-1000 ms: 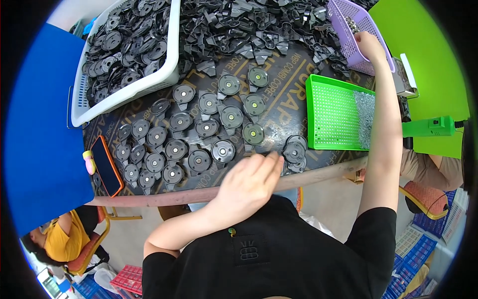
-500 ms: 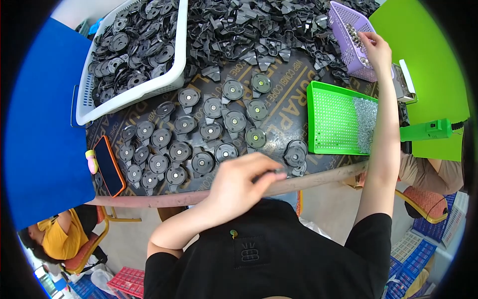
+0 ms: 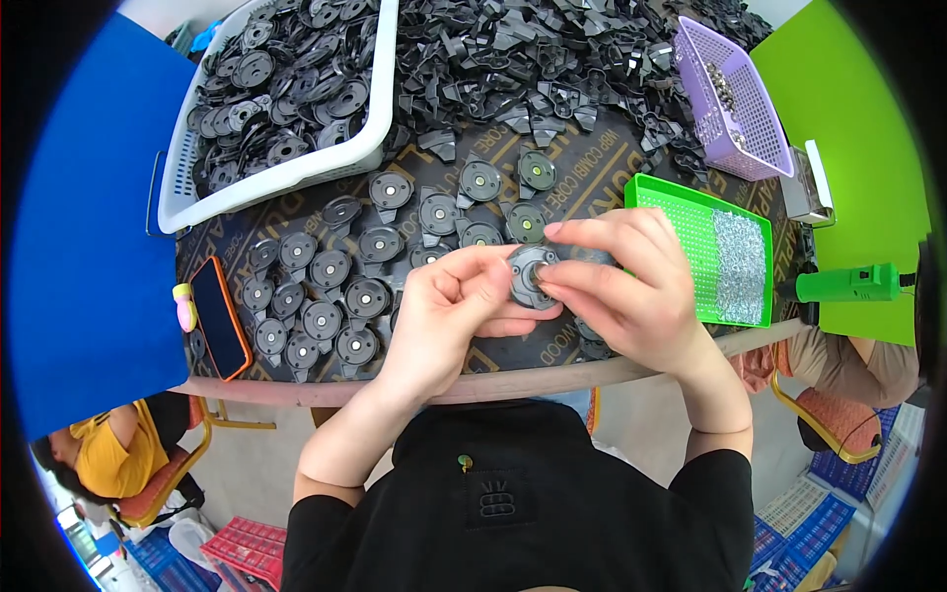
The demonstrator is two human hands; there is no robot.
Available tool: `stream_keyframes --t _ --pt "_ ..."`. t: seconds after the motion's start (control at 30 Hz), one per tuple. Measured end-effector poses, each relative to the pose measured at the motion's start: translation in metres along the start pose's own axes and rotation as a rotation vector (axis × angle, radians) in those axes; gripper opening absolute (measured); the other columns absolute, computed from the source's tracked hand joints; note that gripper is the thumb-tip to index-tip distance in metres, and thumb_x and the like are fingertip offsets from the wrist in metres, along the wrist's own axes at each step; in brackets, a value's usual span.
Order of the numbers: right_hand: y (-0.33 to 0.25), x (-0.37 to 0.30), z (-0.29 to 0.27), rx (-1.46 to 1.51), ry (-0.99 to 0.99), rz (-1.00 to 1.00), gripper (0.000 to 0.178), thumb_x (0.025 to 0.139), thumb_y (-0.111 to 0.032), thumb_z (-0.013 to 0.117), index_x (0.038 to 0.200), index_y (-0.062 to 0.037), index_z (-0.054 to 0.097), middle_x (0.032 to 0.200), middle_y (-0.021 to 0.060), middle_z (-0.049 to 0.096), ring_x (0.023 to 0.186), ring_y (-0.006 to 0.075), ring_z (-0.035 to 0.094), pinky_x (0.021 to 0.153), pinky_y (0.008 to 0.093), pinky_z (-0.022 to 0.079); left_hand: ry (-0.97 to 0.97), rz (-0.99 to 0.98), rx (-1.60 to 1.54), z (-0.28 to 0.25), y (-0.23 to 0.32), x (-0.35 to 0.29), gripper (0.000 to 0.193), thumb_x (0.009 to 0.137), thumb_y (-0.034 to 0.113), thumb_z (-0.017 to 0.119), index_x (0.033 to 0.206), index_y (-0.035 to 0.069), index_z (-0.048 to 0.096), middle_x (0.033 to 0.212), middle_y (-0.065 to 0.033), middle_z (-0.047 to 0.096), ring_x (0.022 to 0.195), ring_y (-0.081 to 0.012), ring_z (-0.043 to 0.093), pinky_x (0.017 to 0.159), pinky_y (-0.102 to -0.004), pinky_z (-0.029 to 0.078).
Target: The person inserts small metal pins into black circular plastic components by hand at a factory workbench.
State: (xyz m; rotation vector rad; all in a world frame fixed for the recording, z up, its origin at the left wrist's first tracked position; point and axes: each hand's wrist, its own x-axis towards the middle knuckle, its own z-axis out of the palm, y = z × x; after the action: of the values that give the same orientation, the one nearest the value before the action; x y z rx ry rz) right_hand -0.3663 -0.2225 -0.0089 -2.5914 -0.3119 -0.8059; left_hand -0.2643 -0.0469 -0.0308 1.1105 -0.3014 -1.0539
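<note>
Over the front middle of the table, my left hand [image 3: 449, 311] grips a round dark grey plastic disc [image 3: 528, 281] between thumb and fingers. From the right, my right hand [image 3: 636, 286] reaches to the disc's centre, fingertips pinched together there. Whatever small piece they hold is hidden by the fingers. Behind and left of my hands lie several similar dark discs with tabs [image 3: 322, 320], many with a shiny or yellowish centre. A purple basket [image 3: 755, 148] at the far right has small metal pieces [image 3: 720, 87] in it.
A white basket [image 3: 380, 89] heaped with discs stands far left, beside a pile of black plastic parts [image 3: 543, 69]. At right are a green tray [image 3: 681, 212] with small silvery pieces [image 3: 740, 261] and a green power screwdriver [image 3: 848, 284]. An orange-edged phone [image 3: 219, 321] lies left.
My right hand has come from the purple basket to the disc. My left hand, blurred near the table edge before, has turned and lifted the disc slightly farther in. The view has shifted a little.
</note>
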Motion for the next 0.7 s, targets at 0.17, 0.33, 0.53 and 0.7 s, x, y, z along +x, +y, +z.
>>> stream_keyframes --t 0.17,0.33,0.53,0.7 --pt "-0.002 0.0 0.002 -0.002 -0.078 -0.001 0.023 0.066 -0.013 0.067 0.089 -0.0107 0.065 0.105 0.0046 0.062 0.085 0.022 0.057 0.07 0.0333 0.041 -0.063 -0.181 -0.201 -0.008 0.003 0.004 0.027 0.096 0.025 0.052 0.104 0.0 0.056 0.096 -0.0126 0.067 0.087 -0.0236 0.069 0.071 -0.0271 0.058" --pt "-0.002 0.001 -0.002 0.116 -0.196 0.069 0.024 0.069 -0.005 0.068 0.092 -0.0111 0.068 0.111 0.0079 0.061 0.085 0.0231 0.057 0.072 0.0337 0.043 -0.012 -0.219 -0.134 -0.008 -0.001 0.003 0.023 0.096 0.02 0.052 0.106 0.0 0.057 0.095 -0.008 0.065 0.083 -0.0174 0.068 0.074 -0.0296 0.058" --pt "0.082 0.016 -0.021 -0.269 -0.05 0.459 0.01 0.081 -0.012 0.064 0.089 -0.0076 0.062 0.086 0.0085 0.058 0.087 0.0283 0.058 0.075 0.0383 0.048 0.006 -0.158 -0.132 -0.013 0.0 -0.004 0.023 0.096 0.024 0.052 0.103 0.003 0.055 0.096 -0.0084 0.066 0.087 -0.0221 0.068 0.071 -0.0283 0.057" --pt "0.172 0.017 -0.015 -0.789 -0.413 0.517 0.028 0.075 -0.023 0.071 0.093 -0.0065 0.059 0.089 0.0096 0.065 0.095 0.029 0.059 0.078 0.0405 0.05 -0.004 -0.201 -0.219 -0.008 0.002 -0.006 0.02 0.097 0.023 0.05 0.105 0.005 0.05 0.104 -0.0112 0.065 0.1 -0.0289 0.065 0.079 -0.0251 0.054"
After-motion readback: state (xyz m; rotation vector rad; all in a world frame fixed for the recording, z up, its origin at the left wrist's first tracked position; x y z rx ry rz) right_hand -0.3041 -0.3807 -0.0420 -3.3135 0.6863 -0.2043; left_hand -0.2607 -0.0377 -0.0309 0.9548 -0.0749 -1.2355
